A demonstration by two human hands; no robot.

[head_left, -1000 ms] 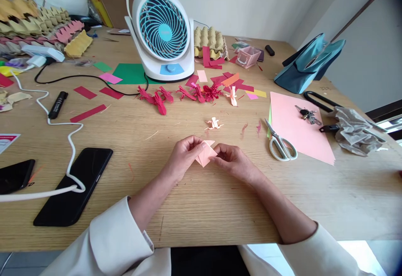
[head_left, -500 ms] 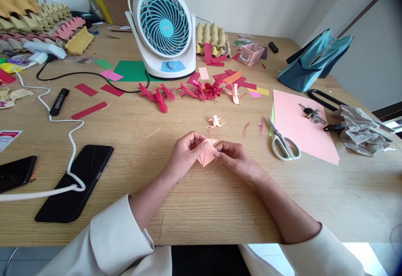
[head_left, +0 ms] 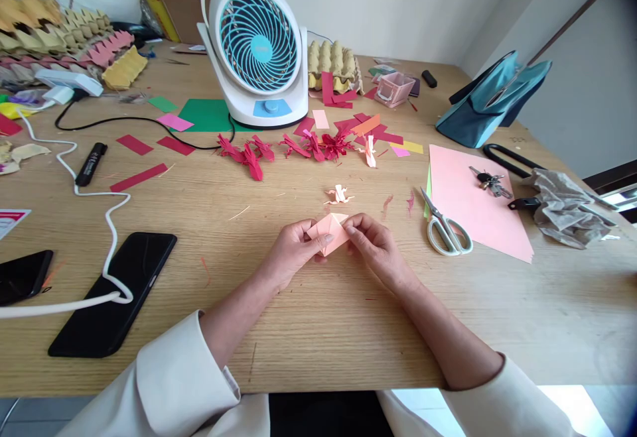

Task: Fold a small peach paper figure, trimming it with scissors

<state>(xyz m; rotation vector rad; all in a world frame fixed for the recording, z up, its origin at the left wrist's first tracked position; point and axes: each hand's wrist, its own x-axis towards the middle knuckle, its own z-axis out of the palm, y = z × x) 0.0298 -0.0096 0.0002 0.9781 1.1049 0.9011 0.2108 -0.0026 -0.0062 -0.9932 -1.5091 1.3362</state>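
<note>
A folded piece of pink paper [head_left: 328,230] with creases is held between both hands, just above the wooden table. My left hand [head_left: 297,249] pinches its left and lower part, the thumb lying across the front. At the paper's right corner, my right hand [head_left: 374,243] grips the edge between thumb and fingers. Just beyond the hands lies a small pale pink folded paper figure [head_left: 339,194]. Farther back, several red folded figures [head_left: 253,158] sit in a row, with another pale pink one [head_left: 369,150] at the row's right end.
White-handled scissors [head_left: 446,231] lie to the right, beside stacked pink sheets [head_left: 478,205] with keys [head_left: 492,182] on them. A white fan [head_left: 269,102] stands at the back. On the left are a black phone [head_left: 114,298], a white cable [head_left: 110,225] and a black marker [head_left: 91,164].
The folded paper has turned and now spreads wider, with a paler flap showing at its top. My left thumb has shifted lower across it, and my right hand still grips the right side.
</note>
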